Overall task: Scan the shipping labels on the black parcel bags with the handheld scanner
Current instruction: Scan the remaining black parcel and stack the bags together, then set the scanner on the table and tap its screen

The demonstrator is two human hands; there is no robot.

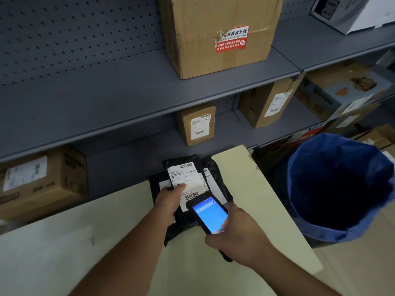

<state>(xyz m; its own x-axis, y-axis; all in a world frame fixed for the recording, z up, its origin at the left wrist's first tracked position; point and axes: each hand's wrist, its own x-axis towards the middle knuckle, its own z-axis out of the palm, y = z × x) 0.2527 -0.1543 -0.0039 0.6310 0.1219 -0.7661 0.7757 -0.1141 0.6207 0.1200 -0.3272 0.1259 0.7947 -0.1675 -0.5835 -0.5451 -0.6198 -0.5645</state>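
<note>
A stack of black parcel bags (215,174) lies on the cream table (85,242) close to the shelving. The top bag carries a white shipping label (188,178) with barcodes at its top and bottom. My left hand (168,201) grips the left edge of the top bag, thumb pressed on the label. My right hand (237,231) holds the black handheld scanner (208,212), its blue screen lit, with its head right over the label's lower barcode. More bags with white labels peek out beneath the top one.
Grey metal shelving (128,92) stands behind the table, holding several labelled cardboard boxes (218,33). A blue-lined bin (339,189) stands open to the right of the table. More cartons sit on lower shelves at left (42,178) and right.
</note>
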